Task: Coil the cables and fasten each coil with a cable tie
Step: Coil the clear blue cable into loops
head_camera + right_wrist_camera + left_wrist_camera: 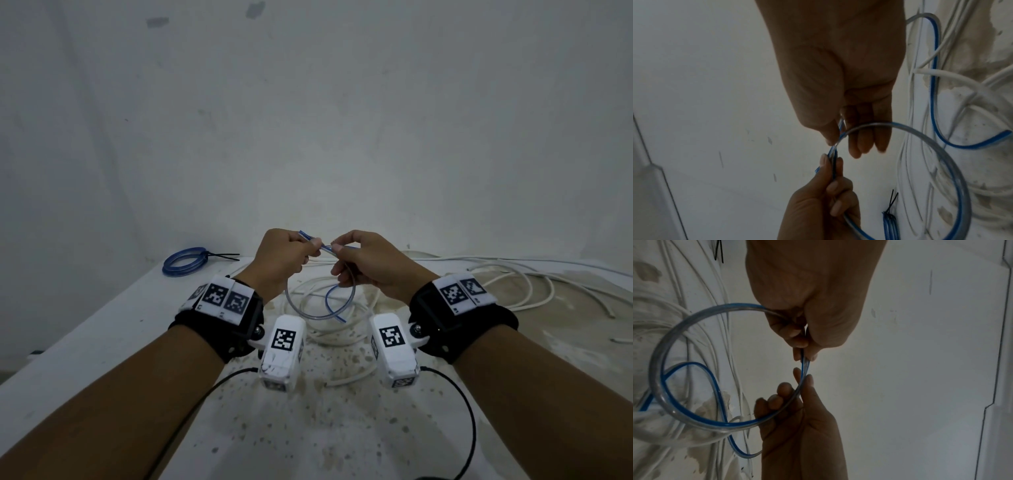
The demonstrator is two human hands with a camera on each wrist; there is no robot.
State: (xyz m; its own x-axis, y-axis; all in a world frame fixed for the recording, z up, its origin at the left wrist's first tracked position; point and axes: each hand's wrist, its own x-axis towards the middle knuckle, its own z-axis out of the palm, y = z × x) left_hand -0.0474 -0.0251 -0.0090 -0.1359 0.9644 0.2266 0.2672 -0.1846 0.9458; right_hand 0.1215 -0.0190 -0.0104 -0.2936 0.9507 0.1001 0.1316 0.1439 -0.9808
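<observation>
A clear cable with a blue stripe (317, 318) hangs as one loop above the table, its free end (342, 320) dangling inside the loop. My left hand (313, 245) pinches the cable at the top of the loop, and a short blue end sticks up past its fingers. My right hand (337, 248) pinches the same cable just beside it. The left wrist view shows the loop (719, 307) running from my left hand (805, 356) round to my right hand (803, 378). In the right wrist view a thin dark strip lies along the cable inside my left hand (832, 160).
A finished blue coil (185, 262) bound with a black cable tie lies at the table's far left. Loose white cables (513, 284) sprawl over the middle and right of the stained white table (102, 342). A pale wall stands close behind.
</observation>
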